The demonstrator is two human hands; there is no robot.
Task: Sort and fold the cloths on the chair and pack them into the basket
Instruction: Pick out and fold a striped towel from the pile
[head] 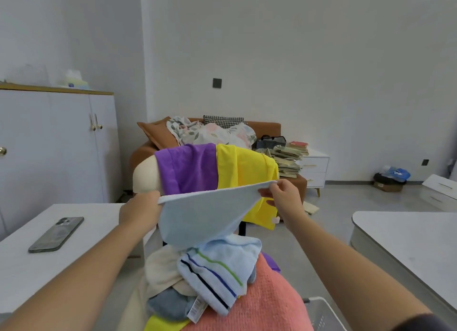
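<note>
My left hand [140, 210] and right hand [284, 194] each pinch a blue cloth [205, 217] corner, stretched above chair [146, 175]. Pile [212, 273] on chair unfolded, basket [319, 308] beside chair shows no cloth: early going, I judge.

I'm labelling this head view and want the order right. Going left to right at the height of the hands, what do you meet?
phone → left hand → light blue cloth, held up between both hands → right hand → white table
</note>
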